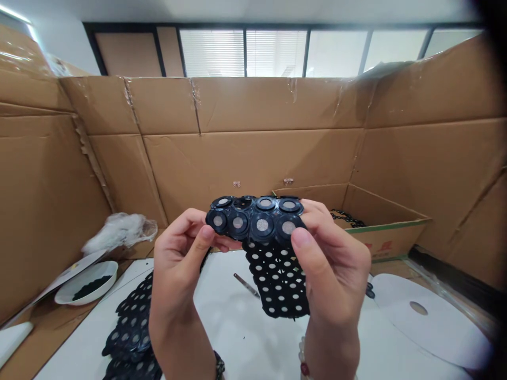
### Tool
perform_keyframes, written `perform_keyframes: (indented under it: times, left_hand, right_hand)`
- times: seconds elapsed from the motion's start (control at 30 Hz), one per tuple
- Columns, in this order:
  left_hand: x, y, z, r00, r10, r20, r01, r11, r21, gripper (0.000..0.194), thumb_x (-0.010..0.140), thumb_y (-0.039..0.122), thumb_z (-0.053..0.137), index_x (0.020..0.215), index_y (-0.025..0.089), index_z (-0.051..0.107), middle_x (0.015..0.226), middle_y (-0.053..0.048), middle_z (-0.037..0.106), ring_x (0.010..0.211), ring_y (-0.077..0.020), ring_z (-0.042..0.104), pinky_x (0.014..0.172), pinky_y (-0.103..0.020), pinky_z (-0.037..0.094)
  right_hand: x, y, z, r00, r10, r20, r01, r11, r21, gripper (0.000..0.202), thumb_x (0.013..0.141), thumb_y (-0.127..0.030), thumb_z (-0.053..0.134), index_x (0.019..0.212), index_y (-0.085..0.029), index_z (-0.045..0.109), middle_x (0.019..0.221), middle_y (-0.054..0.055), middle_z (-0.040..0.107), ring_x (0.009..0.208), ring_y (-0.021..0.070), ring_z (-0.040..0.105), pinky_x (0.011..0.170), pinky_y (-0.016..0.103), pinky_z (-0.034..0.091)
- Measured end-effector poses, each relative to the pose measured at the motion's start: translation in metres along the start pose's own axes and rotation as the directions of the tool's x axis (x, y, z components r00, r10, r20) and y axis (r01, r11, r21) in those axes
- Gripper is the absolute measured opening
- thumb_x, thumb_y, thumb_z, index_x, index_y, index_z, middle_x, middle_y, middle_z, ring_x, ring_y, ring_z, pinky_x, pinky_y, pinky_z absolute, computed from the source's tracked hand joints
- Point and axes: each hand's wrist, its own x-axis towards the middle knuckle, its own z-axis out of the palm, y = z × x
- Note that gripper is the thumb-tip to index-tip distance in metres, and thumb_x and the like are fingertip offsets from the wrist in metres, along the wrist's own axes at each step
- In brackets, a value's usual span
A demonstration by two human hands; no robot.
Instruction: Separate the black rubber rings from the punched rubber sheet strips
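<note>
Up in front of me is a black sheet of joined round parts with pale grey mesh-like centres (262,226). Its upper edge is bent toward the camera, and the rest hangs down behind, showing rows of light dots. My left hand (180,264) pinches the left end between thumb and fingers. On the right end, my right hand (335,261) presses its thumb on the front, with the fingers behind. A thin metal tool, perhaps tweezers (246,285), lies on the white table (233,338) below. More such black sheets (132,322) lie piled beside my left forearm.
A white bowl (113,272) with small black pieces stands at the left, near crumpled clear plastic (119,232). On the right lie a large white disc (443,332) and an open cardboard box (396,240) with black strips inside. Tall cardboard walls (253,158) surround the table.
</note>
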Motion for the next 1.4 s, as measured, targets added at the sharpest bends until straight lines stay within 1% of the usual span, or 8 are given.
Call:
perform_keyframes:
  times: [0.07,0.23,0.4,0.57,0.77,1.0,1.2,1.4]
  left_hand:
    - [0.000,0.000,0.001,1.000,0.002,0.000,-0.002,1.000,0.006,0.012,0.087,0.031,0.071,0.083,0.021,0.069,0.071,0.000,0.069,0.061,-0.0125,0.067,0.061,-0.021,0.057]
    - [0.001,0.001,0.001,1.000,0.009,0.013,-0.009,0.999,0.036,0.012,0.088,0.033,0.069,0.085,0.021,0.070,0.072,0.000,0.073,0.061,-0.0139,0.070,0.059,-0.021,0.056]
    - [0.001,0.001,0.002,1.000,0.005,0.010,-0.005,0.999,0.049,0.013,0.089,0.033,0.068,0.084,0.021,0.070,0.070,0.000,0.072,0.061,-0.0128,0.069,0.060,-0.020,0.056]
    - [0.000,0.004,0.005,1.000,-0.003,0.015,0.003,1.000,0.021,0.012,0.090,0.030,0.067,0.084,0.020,0.071,0.070,-0.001,0.073,0.062,-0.0128,0.070,0.061,-0.019,0.058]
    - [-0.001,0.005,0.006,1.000,-0.002,0.017,0.001,0.998,0.065,0.013,0.090,0.031,0.066,0.083,0.021,0.072,0.072,-0.001,0.073,0.061,-0.0137,0.069,0.059,-0.020,0.058]
    - [0.002,0.003,0.005,1.000,0.010,0.025,-0.012,0.997,0.076,0.017,0.088,0.035,0.068,0.080,0.020,0.073,0.072,-0.003,0.073,0.062,-0.0161,0.070,0.060,-0.024,0.060]
    - [0.001,0.002,0.002,0.999,0.010,0.040,-0.012,0.998,0.056,0.017,0.090,0.034,0.067,0.082,0.021,0.074,0.069,0.000,0.071,0.061,-0.0116,0.068,0.062,-0.018,0.057]
    - [0.002,-0.001,0.000,0.999,-0.001,0.033,-0.001,0.998,0.055,0.018,0.090,0.035,0.067,0.080,0.020,0.071,0.069,0.000,0.070,0.062,-0.0107,0.067,0.063,-0.016,0.056]
  right_hand:
    - [0.000,-0.002,0.000,1.000,0.010,-0.011,-0.010,1.000,-0.013,0.021,0.093,-0.022,0.055,0.071,-0.024,0.058,0.074,-0.001,0.057,0.087,0.0182,0.052,0.085,0.035,0.041]
    - [0.002,-0.009,-0.003,0.996,0.074,0.051,-0.069,0.994,-0.082,0.023,0.094,-0.021,0.054,0.072,-0.024,0.058,0.077,-0.001,0.061,0.088,0.0176,0.055,0.084,0.034,0.043]
    - [-0.001,-0.010,-0.001,0.998,0.059,-0.004,-0.059,0.989,-0.133,0.025,0.096,-0.025,0.055,0.071,-0.024,0.058,0.077,-0.002,0.061,0.087,0.0157,0.054,0.078,0.031,0.041]
    - [-0.004,-0.010,-0.001,0.999,0.052,-0.011,-0.053,0.985,-0.164,0.026,0.096,-0.026,0.055,0.070,-0.023,0.057,0.078,-0.002,0.061,0.085,0.0156,0.054,0.078,0.031,0.041]
    - [-0.005,-0.015,-0.003,0.999,0.048,-0.012,-0.050,0.973,-0.224,0.023,0.095,-0.026,0.056,0.073,-0.024,0.061,0.084,-0.001,0.062,0.084,0.0150,0.054,0.074,0.030,0.042]
    - [-0.005,-0.014,-0.001,0.999,0.015,-0.038,-0.023,0.973,-0.228,0.023,0.095,-0.022,0.057,0.071,-0.022,0.060,0.084,-0.002,0.063,0.084,0.0139,0.054,0.074,0.029,0.043]
    - [-0.003,-0.012,0.000,1.000,0.014,-0.027,-0.019,0.983,-0.180,0.024,0.095,-0.019,0.055,0.071,-0.022,0.057,0.075,-0.004,0.061,0.083,0.0126,0.054,0.074,0.027,0.043]
    - [-0.002,-0.010,0.000,1.000,0.014,-0.012,-0.016,0.982,-0.187,0.024,0.095,-0.019,0.055,0.070,-0.022,0.055,0.075,-0.004,0.060,0.083,0.0123,0.054,0.075,0.027,0.043]
